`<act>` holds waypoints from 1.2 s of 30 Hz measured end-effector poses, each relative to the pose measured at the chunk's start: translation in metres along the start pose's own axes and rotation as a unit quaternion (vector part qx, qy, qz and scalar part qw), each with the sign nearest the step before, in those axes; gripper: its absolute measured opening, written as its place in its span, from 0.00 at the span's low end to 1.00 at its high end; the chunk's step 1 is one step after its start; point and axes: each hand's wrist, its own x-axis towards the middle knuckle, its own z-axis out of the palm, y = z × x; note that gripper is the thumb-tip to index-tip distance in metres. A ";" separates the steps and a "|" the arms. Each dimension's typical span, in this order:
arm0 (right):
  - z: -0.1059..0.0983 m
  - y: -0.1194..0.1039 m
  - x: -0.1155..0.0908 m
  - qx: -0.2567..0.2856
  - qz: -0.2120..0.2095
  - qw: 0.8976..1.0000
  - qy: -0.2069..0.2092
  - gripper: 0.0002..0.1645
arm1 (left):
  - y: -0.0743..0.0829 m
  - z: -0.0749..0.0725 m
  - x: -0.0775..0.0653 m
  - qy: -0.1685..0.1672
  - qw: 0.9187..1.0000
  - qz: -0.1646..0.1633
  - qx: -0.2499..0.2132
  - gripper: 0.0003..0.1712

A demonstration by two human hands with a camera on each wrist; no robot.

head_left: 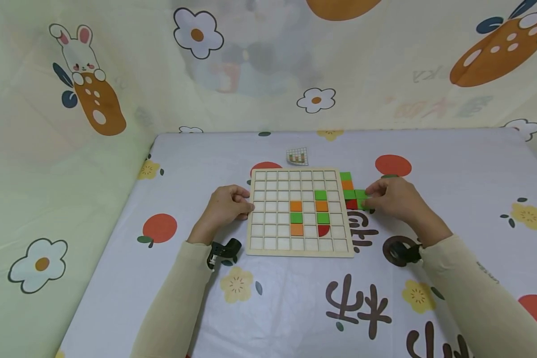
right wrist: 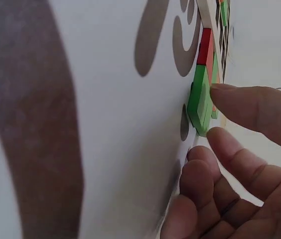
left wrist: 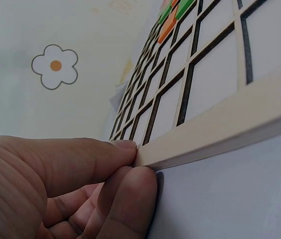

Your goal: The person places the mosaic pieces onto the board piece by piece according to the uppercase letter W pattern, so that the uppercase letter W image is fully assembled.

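Note:
A wooden grid board lies flat on the table. Orange, green and red pieces fill several of its cells, among them a red rounded piece. My left hand pinches the board's left edge, thumb on the frame's top in the left wrist view. Beside the board's right edge sits a cluster of loose square tiles, with an orange tile and a red tile among green ones. At the cluster's outer side, my right hand holds a green tile between thumb and index fingertip; its other fingers curl below.
A small card with a printed grid lies behind the board. The patterned tablecloth covers the table, and a printed curtain hangs behind it. A dark wrist camera sits at each sleeve cuff.

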 end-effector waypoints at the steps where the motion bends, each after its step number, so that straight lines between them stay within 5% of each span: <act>1: 0.000 0.001 0.000 -0.004 0.004 1.000 -0.002 0.21 | 0.000 0.000 0.000 0.000 1.000 0.000 0.000 0.17; 23: 0.003 -0.002 -0.005 -0.018 0.067 0.997 -0.025 0.22 | 0.001 0.000 -0.001 -0.001 1.000 0.002 -0.001 0.17; 36: 0.002 0.000 -0.008 0.025 0.041 0.999 -0.008 0.16 | 0.002 0.000 -0.002 0.001 1.000 -0.002 -0.004 0.17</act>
